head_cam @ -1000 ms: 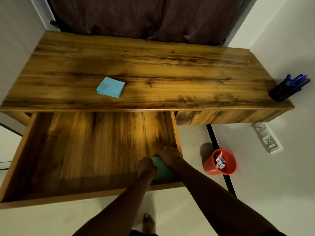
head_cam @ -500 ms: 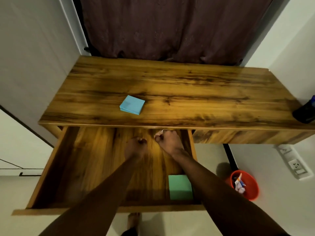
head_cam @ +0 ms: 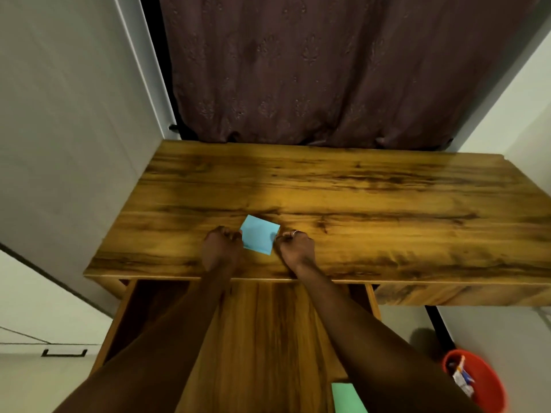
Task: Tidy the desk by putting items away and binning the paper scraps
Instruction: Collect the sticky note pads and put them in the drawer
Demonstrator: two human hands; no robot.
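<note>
— Near the front edge of the desk (head_cam: 372, 198), both hands are on the blue pad (head_cam: 258, 237). The left hand (head_cam: 220, 248) is curled against its left side and the right hand (head_cam: 296, 248) against its right, fingertips nipping the edges.

— Why 2 hands for 1 small pad?

— My read: it lies flat on slick wood, so a squeeze from both sides gets the edges up and keeps the sheets together. It sits on the desktop, and I can't tell whether it is off the wood yet.

— Where is it headed?

— Likely straight down. The drawer (head_cam: 268, 338) hangs open right beneath the forearms, and a green pad (head_cam: 346, 397) lies at its front right. I'd guess the blue pad goes in beside it.

— And the scraps?

— In the red bin (head_cam: 492, 391) on the floor, off to the right of the drawer. You can see paper scraps (head_cam: 461, 378) inside it.

— Give me the room.

— The top is glossy wood grain with a warm pool of light across the middle. A dark patterned curtain (head_cam: 328, 70) hangs behind the desk, and pale walls close in on both sides.
</note>
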